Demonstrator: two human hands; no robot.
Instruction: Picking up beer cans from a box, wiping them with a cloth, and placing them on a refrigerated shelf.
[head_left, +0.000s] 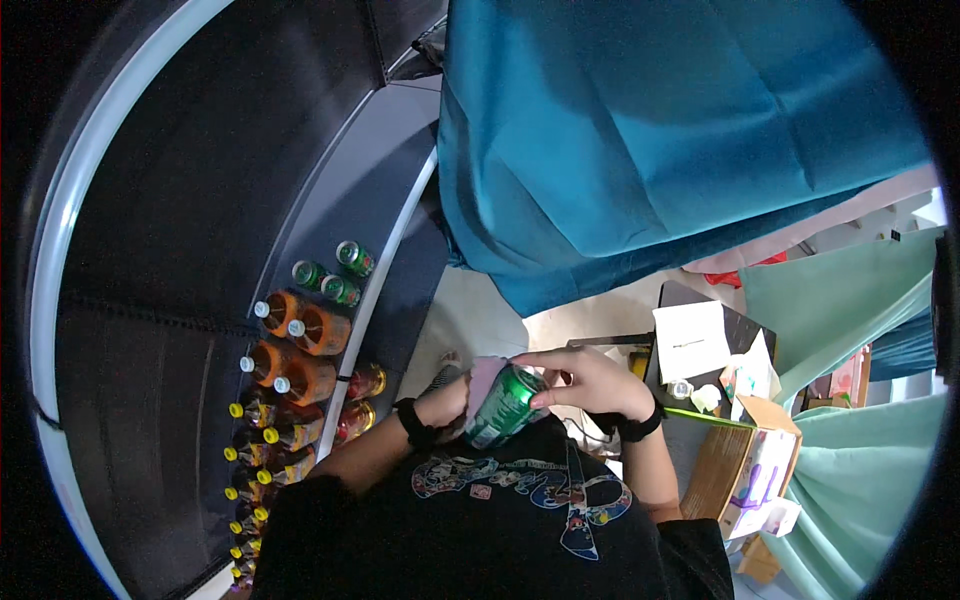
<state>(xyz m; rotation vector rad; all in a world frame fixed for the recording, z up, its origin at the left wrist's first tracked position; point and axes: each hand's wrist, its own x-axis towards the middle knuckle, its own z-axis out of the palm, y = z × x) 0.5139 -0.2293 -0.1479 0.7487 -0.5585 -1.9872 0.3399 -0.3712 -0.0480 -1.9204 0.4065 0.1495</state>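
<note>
A green drink can [506,408] is held tilted in front of my chest, its silver top facing up and to the right. My right hand [598,380] grips it near the top, the thumb on the can's side and the forefinger reaching over to a pink cloth [487,378]. That cloth lies against the can's left side. My left hand [442,404] is closed on the cloth and presses it to the can; its fingertips are hidden behind them. Both wrists wear black bands.
On the shelf [325,215] at left stand several green cans [340,291], orange bottles [318,330] and yellow-capped dark bottles [297,437]. A teal cloth [640,150] hangs ahead. At right, a dark table [652,375] bears papers [690,340] beside an open cardboard box [722,465].
</note>
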